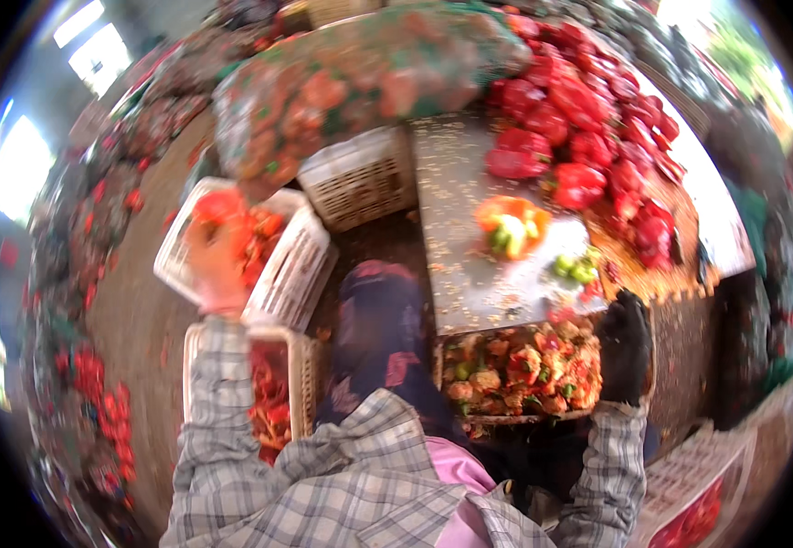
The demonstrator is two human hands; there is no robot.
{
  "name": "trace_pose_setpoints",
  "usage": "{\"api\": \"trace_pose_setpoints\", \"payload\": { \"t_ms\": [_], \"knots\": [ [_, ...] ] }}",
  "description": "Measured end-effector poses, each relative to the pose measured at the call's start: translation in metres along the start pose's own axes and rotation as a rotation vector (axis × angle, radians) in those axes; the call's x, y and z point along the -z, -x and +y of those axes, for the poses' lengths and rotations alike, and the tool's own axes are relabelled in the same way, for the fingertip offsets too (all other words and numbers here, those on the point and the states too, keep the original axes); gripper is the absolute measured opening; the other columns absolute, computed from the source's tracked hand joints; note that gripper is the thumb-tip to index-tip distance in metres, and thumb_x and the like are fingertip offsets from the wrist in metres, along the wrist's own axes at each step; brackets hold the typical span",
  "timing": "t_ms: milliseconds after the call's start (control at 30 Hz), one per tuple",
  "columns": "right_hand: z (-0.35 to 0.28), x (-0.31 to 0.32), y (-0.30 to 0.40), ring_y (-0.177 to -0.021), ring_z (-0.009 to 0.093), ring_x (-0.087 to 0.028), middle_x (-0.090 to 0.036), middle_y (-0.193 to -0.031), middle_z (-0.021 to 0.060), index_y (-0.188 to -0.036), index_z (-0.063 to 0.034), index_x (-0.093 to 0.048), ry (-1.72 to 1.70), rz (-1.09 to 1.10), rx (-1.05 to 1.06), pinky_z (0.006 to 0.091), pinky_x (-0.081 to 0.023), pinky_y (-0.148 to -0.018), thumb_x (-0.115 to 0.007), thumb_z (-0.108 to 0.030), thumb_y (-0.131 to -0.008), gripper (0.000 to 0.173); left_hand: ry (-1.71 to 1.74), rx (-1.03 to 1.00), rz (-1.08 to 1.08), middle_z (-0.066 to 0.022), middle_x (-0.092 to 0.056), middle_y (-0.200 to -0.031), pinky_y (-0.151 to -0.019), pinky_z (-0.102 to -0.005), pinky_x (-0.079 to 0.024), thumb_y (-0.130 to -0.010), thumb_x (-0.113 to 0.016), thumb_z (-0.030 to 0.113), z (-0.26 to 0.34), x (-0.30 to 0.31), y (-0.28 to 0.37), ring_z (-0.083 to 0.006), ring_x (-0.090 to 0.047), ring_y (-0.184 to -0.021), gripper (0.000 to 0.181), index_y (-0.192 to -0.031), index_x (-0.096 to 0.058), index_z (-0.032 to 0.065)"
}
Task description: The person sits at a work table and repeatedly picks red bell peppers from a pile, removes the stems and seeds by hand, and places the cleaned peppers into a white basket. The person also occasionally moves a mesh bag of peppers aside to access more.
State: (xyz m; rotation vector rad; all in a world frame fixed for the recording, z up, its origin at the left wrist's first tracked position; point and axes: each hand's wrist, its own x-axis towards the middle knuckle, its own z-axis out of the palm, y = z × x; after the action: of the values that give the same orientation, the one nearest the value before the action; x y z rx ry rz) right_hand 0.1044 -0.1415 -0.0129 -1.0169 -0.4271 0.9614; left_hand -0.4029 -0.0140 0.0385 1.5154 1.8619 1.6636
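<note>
My left hand [215,264], blurred by motion, reaches over a white plastic crate [294,264] that holds red pepper pieces [259,236]. A red-orange pepper [218,203] shows at its fingertips; whether the hand grips it is unclear. In a black glove, my right hand [624,349] is at the right side of a container of pepper cores and scraps [523,373]. Its fingers look curled, and what they may hold is hidden. On the metal board [458,267] before me lie an orange-and-green pepper piece [511,226] and a green pepper core [577,266], among scattered seeds.
Whole red peppers [574,116] are heaped at the board's far right. A filled mesh sack [362,82] lies across the back, above another white crate [362,178]. Near my left forearm stands a crate of red pieces [300,383]. Filled sacks [74,274] line the left.
</note>
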Motion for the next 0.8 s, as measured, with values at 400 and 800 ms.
{"api": "trace_pose_setpoints", "payload": {
  "t_ms": [400, 800],
  "knots": [
    [0.015, -0.004, -0.014, -0.064, 0.012, -0.058, -0.063, -0.077, 0.0041, -0.099, -0.0034, -0.062, 0.110, -0.095, -0.097, 0.0268, -0.047, -0.059, -0.061, -0.018, -0.092, 0.017, -0.290, -0.999, -1.010, -0.0149, -0.054, -0.123, -0.101, -0.0441, -0.039, -0.067, -0.076, 0.021, 0.140, -0.245, 0.115, -0.0343, -0.049, -0.119, 0.069, -0.128, -0.048, 0.0092],
    [0.000, -0.019, -0.003, -0.070, 0.011, -0.060, -0.064, -0.080, 0.0043, -0.102, -0.0013, -0.063, 0.184, -0.113, -0.203, 0.0263, -0.049, -0.066, -0.061, -0.018, -0.093, 0.019, -0.225, -0.994, -0.897, -0.0115, -0.056, -0.109, -0.095, -0.0449, -0.041, -0.062, -0.078, 0.018, 0.115, -0.278, 0.126, -0.0339, -0.053, -0.110, 0.059, -0.116, -0.054, 0.0121]
  ]
}}
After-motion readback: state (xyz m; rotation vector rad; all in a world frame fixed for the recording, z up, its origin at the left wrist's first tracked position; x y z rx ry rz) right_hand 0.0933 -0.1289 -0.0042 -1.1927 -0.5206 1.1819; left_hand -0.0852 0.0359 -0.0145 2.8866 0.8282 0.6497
